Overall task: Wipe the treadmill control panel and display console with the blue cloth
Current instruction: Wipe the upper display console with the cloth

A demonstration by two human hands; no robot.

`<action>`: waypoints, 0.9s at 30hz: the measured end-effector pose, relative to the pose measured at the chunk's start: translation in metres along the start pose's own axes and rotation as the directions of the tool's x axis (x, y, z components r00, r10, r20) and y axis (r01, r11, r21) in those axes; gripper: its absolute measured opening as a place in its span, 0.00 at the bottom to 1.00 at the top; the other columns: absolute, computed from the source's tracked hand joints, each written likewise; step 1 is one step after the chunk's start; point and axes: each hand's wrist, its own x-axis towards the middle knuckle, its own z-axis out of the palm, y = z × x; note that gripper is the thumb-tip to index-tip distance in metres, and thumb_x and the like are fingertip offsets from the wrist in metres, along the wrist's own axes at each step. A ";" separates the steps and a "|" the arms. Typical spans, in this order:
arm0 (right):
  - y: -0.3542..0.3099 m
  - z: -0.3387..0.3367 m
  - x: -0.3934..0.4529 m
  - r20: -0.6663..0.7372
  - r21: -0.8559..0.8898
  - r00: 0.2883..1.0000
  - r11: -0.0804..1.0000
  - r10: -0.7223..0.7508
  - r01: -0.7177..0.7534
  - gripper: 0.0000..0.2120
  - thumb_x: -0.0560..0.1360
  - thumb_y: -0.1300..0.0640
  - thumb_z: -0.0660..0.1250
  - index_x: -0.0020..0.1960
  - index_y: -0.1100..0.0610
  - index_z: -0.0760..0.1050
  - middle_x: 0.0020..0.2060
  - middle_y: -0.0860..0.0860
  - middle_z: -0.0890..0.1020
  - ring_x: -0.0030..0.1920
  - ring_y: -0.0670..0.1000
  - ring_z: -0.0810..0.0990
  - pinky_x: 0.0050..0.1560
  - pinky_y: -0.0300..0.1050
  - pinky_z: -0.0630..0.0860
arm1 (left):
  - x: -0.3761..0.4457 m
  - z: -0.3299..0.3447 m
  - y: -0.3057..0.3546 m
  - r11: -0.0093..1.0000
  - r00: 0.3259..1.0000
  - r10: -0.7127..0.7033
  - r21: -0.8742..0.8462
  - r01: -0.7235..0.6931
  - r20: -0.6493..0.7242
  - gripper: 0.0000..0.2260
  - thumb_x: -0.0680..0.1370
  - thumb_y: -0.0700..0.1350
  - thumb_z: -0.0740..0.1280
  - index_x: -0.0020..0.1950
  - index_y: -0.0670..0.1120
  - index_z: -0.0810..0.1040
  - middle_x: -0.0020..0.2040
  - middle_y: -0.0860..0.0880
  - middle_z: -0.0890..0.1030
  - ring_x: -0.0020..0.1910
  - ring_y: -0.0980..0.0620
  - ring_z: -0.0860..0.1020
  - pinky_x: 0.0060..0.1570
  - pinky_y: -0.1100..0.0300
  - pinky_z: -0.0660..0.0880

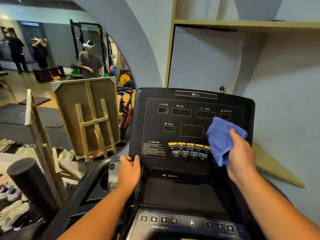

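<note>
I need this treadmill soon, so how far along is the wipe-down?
Nothing shows what is already clean. In hand: the right hand presses the blue cloth on the display console's right side, while the left hand grips its lower left edge. Probably left: the lower control panel, away from the cloth.

The cloth (pixel 221 139) is blue, crumpled, and hangs in folds from the right-hand fingers (pixel 232 134), against the right side of the console (pixel 190 122). The console is black, tilted back, displays unlit; yellow buttons (pixel 186 145) lie left of the fingers.
</note>
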 end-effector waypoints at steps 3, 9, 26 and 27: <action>-0.012 0.029 0.067 0.035 -0.350 0.907 0.845 -0.420 0.404 0.20 0.84 0.44 0.54 0.69 0.53 0.73 0.41 0.57 0.84 0.40 0.48 0.84 0.38 0.36 0.80 | -0.001 0.016 -0.007 0.992 0.995 -0.046 -0.121 0.035 -0.088 0.09 0.83 0.46 0.61 0.55 0.41 0.66 0.40 0.49 0.74 0.40 0.49 0.74 0.43 0.55 0.65; 0.047 0.087 0.136 0.720 -0.651 0.480 -0.249 -0.501 0.717 0.34 0.81 0.44 0.54 0.81 0.60 0.51 0.81 0.57 0.51 0.81 0.61 0.46 0.79 0.62 0.48 | -0.012 0.030 -0.016 0.995 0.997 -0.076 -0.070 0.074 -0.031 0.10 0.85 0.53 0.53 0.63 0.52 0.67 0.52 0.56 0.76 0.52 0.54 0.73 0.54 0.57 0.65; 0.084 0.109 0.118 0.835 -0.514 0.342 -0.391 -0.431 0.763 0.33 0.80 0.44 0.58 0.81 0.56 0.56 0.81 0.56 0.55 0.80 0.61 0.50 0.78 0.61 0.51 | -0.002 0.039 -0.034 0.993 1.000 -0.002 0.115 0.001 0.009 0.16 0.83 0.58 0.53 0.50 0.49 0.73 0.51 0.50 0.78 0.53 0.49 0.75 0.56 0.51 0.67; 0.099 0.109 0.110 0.898 -0.406 0.259 -0.446 -0.355 0.798 0.33 0.80 0.45 0.58 0.81 0.55 0.56 0.81 0.55 0.55 0.80 0.61 0.51 0.78 0.61 0.50 | -0.001 0.039 -0.035 0.992 1.000 0.004 0.129 -0.003 -0.004 0.16 0.83 0.57 0.53 0.48 0.49 0.73 0.50 0.49 0.79 0.53 0.47 0.75 0.57 0.49 0.68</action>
